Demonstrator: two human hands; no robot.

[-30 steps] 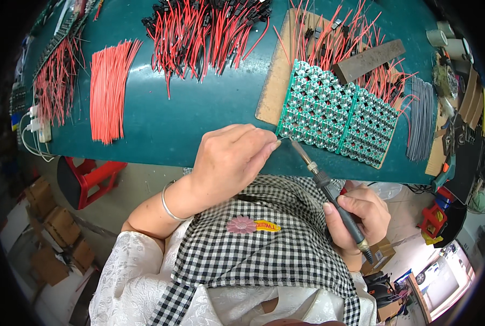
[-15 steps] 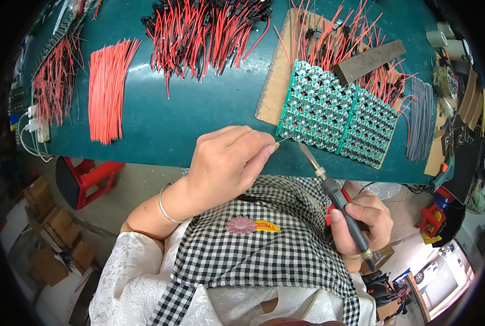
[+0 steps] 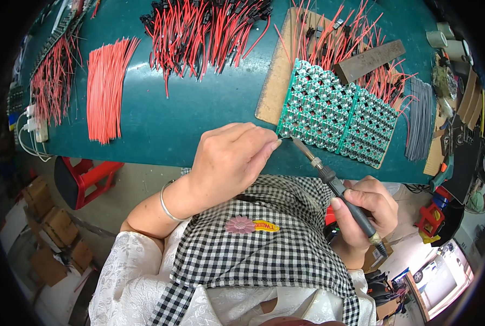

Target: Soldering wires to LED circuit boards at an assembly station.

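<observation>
My right hand (image 3: 370, 212) grips the dark handle of a soldering iron (image 3: 335, 186), which slants up and to the left. The iron's tip is at the lower left corner of a green circuit board panel (image 3: 321, 111) covered in rows of small parts. Pinched between the thumb and fingers of my left hand (image 3: 229, 155) is a thin solder wire (image 3: 285, 137), its end close to the iron's tip. Whether tip and wire touch, I cannot tell. Red wires (image 3: 329, 41) run from the far side of the panel, with a dark metal bar (image 3: 370, 62) lying across them.
The panel lies on a brown board (image 3: 270, 95) on the green table (image 3: 172, 122). Red wires (image 3: 106, 89) lie bundled at left, red and black connector leads (image 3: 204, 38) at the back, grey wires (image 3: 419, 119) at right. A red stool (image 3: 87, 179) stands below left.
The soldering iron's tip has moved slightly up and left, closer to the solder wire and the panel's corner. My right hand has shifted a little right and up; my left hand barely moved.
</observation>
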